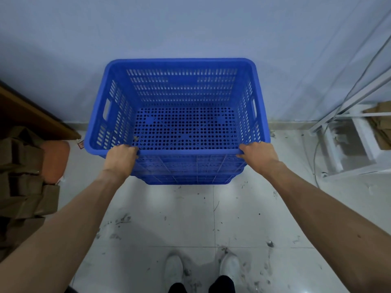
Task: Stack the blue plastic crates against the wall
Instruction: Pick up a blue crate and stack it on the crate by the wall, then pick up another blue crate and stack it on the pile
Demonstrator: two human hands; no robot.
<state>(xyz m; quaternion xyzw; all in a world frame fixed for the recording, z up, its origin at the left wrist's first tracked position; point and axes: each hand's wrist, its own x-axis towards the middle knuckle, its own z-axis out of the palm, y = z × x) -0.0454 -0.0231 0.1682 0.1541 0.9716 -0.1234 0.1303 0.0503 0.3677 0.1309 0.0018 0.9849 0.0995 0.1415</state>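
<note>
A blue plastic crate [179, 87] with slotted walls and a perforated floor stands nested on other blue crates [186, 176], whose rims show below its near side. The stack sits on the tiled floor, its far side close to the pale wall [190, 28]. My left hand [121, 154] grips the near rim at its left corner. My right hand [257, 153] grips the same rim at the right corner. The top crate is empty apart from a small scrap near its front left.
Folded brown cardboard [23, 182] and an orange stool seat [56, 159] lie at the left, under a wooden tabletop [31, 115]. A white metal frame [347, 144] with cables and cardboard stands at the right. My white shoes [201, 269] are on the dirty tiles.
</note>
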